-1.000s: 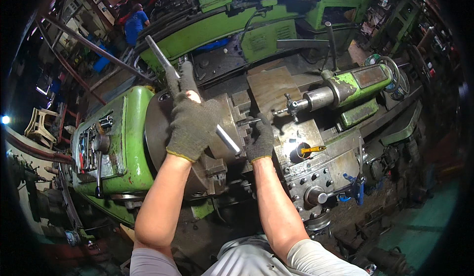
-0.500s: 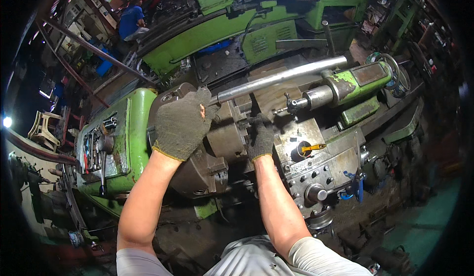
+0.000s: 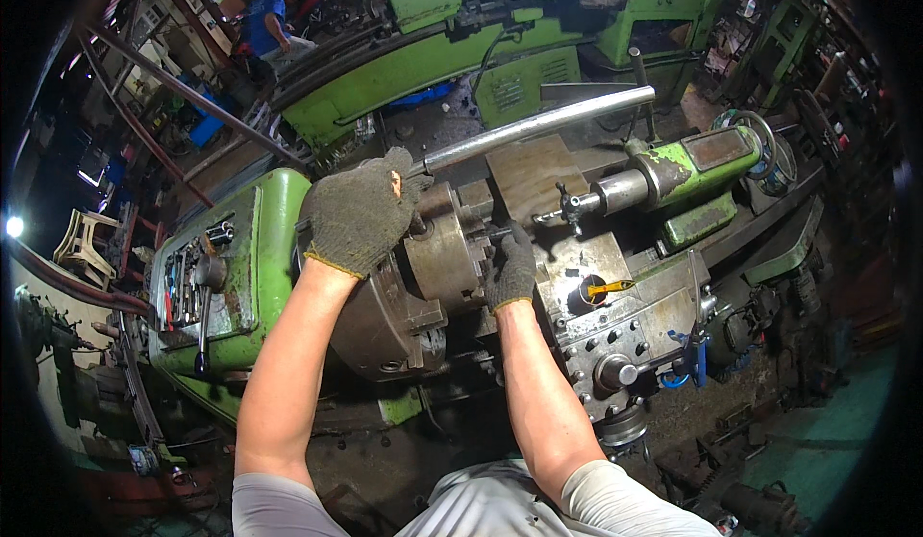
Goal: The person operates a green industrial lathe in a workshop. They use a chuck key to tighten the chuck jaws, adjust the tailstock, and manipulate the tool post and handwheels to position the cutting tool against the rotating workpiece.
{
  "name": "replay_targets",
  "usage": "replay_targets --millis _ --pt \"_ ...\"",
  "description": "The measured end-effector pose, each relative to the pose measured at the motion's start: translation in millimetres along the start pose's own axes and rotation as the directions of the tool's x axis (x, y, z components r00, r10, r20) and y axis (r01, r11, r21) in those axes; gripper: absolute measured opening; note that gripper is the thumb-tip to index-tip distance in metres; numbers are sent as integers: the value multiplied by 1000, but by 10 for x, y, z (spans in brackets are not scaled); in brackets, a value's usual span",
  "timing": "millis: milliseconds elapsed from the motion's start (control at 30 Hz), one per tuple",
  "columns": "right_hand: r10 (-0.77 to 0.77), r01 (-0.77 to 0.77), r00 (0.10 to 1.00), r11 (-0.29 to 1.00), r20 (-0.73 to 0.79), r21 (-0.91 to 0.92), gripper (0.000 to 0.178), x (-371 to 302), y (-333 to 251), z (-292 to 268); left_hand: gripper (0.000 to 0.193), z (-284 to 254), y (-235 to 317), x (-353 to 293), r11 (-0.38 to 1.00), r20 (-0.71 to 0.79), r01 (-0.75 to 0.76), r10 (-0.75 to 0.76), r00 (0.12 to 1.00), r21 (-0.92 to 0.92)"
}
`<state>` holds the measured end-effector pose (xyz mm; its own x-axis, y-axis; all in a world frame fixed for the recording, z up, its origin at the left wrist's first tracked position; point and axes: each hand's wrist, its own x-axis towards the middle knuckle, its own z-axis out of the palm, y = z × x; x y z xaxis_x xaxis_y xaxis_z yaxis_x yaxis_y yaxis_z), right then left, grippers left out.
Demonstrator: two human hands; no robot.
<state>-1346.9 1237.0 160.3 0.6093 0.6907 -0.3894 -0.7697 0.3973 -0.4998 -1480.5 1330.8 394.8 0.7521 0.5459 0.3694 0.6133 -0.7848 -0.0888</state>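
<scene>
My left hand [image 3: 358, 215], in a dark knit glove with a worn hole, is closed over the left end of a long steel pipe [image 3: 548, 125]. It sits above the large lathe chuck [image 3: 440, 249], and the glove hides where pipe and chuck meet. The pipe slants up to the right behind the chuck. In front of the chuck jaws, my gloved right hand [image 3: 510, 273] is closed about a short dark metal piece [image 3: 497, 233] between the jaws. Its fingertips are partly hidden.
Right of my right hand, a yellow-handled brush [image 3: 608, 288] stands in a round cup on the carriage [image 3: 630, 330]. Beyond is the green tailstock [image 3: 697, 167]. Assorted tools lie on the green headstock [image 3: 255, 277]. A person in blue [image 3: 264, 23] sits at the far left, near another green lathe.
The far end of the pipe has swung up and a little left, away from the tailstock. My left hand has shifted slightly with it. The right hand stays at the chuck jaws.
</scene>
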Motion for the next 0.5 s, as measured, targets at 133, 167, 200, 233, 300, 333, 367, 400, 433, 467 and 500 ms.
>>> replay_targets --millis 133,167,200,233,300,333,367,400,433,467,500 --pt "-48 50 996 998 70 -28 45 65 9 -6 26 -34 24 48 1000 61 23 -22 998 -16" --pt "-41 44 997 998 62 -45 44 56 2 12 26 -8 4 34 1000 26 9 -8 1000 -8" --pt "-35 38 998 997 54 -61 44 48 -5 31 26 35 -27 14 1000 -10 -6 6 1000 1" --pt "-29 31 999 996 21 -81 44 27 -7 44 26 60 -47 1 1000 -46 -21 21 999 10" --pt "-14 12 1000 993 -20 -117 41 -7 -28 69 26 47 -36 7 1000 -51 -13 13 999 -6" --pt "-4 0 1000 991 -27 -133 39 -20 -40 79 26 39 -31 10 1000 -54 -9 8 999 -14" --pt "4 -9 999 989 -35 -149 37 -24 -51 80 25 33 -26 16 1000 -41 -8 8 999 -4" --pt "-5 -4 998 989 -56 -149 35 -28 -54 88 25 29 -22 21 1000 -29 -7 7 1000 6" --pt "-13 1 997 989 -78 -149 33 -31 -52 98 24 30 -23 25 1000 -16 -5 5 1000 16" --pt "-20 6 995 989 -97 -149 31 -29 -45 102 22 41 -32 28 999 -59 -35 36 998 23" --pt "-27 13 995 990 -97 -139 30 -20 -34 95 20 66 -47 34 998 -102 -63 66 993 31"
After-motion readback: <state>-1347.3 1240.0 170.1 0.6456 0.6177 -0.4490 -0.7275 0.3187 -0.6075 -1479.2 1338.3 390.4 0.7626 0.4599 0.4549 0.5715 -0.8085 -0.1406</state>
